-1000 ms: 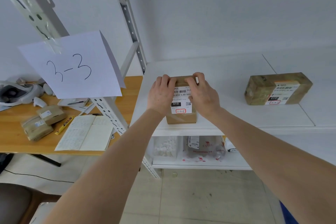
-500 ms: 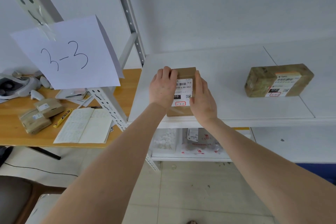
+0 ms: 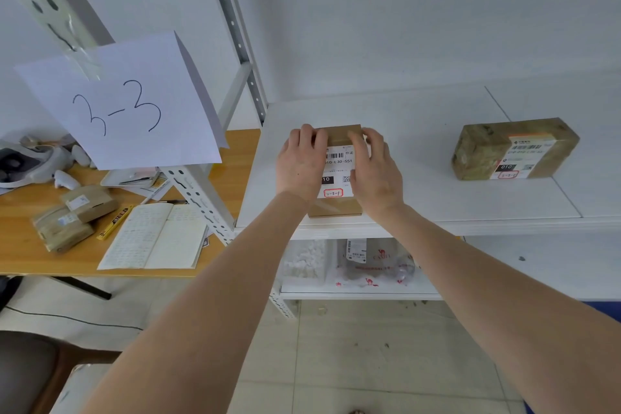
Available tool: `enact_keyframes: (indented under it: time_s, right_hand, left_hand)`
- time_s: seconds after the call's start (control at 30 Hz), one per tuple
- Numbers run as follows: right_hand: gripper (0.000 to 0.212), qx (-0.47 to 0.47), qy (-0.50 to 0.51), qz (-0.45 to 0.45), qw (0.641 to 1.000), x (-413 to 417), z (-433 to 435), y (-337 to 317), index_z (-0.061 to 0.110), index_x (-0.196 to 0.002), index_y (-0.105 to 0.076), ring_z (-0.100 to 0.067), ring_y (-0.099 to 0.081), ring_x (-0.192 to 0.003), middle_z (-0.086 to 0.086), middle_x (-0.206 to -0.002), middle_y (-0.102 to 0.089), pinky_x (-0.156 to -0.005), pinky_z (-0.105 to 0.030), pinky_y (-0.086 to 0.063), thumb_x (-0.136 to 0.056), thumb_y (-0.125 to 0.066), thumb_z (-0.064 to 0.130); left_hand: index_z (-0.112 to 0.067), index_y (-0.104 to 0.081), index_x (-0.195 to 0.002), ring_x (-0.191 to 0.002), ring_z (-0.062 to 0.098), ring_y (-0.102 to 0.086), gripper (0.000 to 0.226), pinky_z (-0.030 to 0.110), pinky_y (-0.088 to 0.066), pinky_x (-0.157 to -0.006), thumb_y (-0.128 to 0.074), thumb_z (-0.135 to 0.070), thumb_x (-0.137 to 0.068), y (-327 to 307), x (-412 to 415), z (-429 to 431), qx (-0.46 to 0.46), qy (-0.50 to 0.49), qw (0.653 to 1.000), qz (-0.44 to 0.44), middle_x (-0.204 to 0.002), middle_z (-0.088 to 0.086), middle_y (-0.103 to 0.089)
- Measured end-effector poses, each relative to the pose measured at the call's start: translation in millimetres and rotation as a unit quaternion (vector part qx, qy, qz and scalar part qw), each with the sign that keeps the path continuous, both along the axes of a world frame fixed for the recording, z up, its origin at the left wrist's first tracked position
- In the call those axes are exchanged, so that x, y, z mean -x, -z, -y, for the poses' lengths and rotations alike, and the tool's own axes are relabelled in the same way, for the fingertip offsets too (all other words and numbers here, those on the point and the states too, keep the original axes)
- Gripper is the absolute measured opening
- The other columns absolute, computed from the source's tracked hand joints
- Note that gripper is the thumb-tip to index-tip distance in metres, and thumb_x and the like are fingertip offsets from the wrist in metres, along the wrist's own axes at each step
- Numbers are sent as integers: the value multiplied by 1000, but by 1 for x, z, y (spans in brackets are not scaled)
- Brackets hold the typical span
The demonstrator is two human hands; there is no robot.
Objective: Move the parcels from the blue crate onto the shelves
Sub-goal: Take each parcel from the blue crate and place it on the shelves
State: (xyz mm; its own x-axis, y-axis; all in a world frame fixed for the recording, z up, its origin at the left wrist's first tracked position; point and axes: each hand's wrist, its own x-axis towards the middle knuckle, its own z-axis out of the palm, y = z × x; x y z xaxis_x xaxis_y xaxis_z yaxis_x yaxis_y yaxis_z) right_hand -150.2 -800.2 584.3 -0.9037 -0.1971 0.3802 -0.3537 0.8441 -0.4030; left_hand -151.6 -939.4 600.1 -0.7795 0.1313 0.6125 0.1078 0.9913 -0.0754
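A small brown cardboard parcel (image 3: 337, 171) with a white barcode label lies on the white shelf (image 3: 420, 144), close to its front edge. My left hand (image 3: 300, 163) grips its left side, fingers curled over the far top edge. My right hand (image 3: 374, 168) holds its right side the same way. A second, longer tape-wrapped parcel (image 3: 514, 148) lies on the same shelf further right. A strip of the blue crate (image 3: 601, 309) shows at the lower right edge.
A paper sign reading 3-3 (image 3: 124, 104) hangs from the shelf post on the left. A wooden desk (image 3: 30, 245) beside the rack carries two small parcels (image 3: 72, 215), an open notebook (image 3: 158, 235) and a headset. Bagged goods (image 3: 369, 262) fill the lower shelf.
Both hands shifted on the parcel: the right fingers straightened along its side half a second ago, and now curl over its far edge again. The parcel stays on the shelf.
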Motion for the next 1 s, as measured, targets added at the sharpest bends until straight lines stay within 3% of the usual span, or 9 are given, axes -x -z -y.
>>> enact_keyframes:
  time_s: [0.1, 0.23, 0.33, 1.0]
  right_hand:
    - [61, -46, -20, -33, 998, 11, 2, -9, 6, -135, -46, -36, -44, -123, -15, -147, -35, -87, -45, -50, -78, -64, 0]
    - [65, -74, -23, 35, 996, 15, 4, -16, 12, -141, -33, -31, -56, -101, -6, -154, -20, -68, -41, -52, -83, -61, 3]
    - [64, -72, -34, 47, 996, 15, 4, -18, 10, -141, -33, -34, -58, -91, -7, -154, -19, -63, -39, -48, -83, -60, 2]
    - [64, -70, -8, 48, 996, 46, 13, -20, 11, -140, -33, -31, -55, -98, -7, -149, -24, -62, -33, -38, -82, -58, 1]
  left_hand:
    - [-7, -63, -96, -78, 27, -60, 47, 30, -51, -61, -82, -7, -53, 0, 0, 5, -2, 26, 1000, 6, -90, 11, -60]
    - [-7, -63, -103, -88, 31, -61, 55, 31, -53, -63, -83, -12, -52, -3, -1, 10, 0, 40, 999, 24, -98, 14, -61]
    - [-7, -64, -99, -85, 29, -63, 52, 30, -54, -64, -84, -9, -51, 2, 2, 9, 8, 32, 999, 12, -95, 13, -62]
    - [-7, -65, -94, -78, 27, -61, 49, 29, -53, -65, -84, -5, -49, 2, 39, 13, 4, 21, 1000, 3, -88, 10, -61]
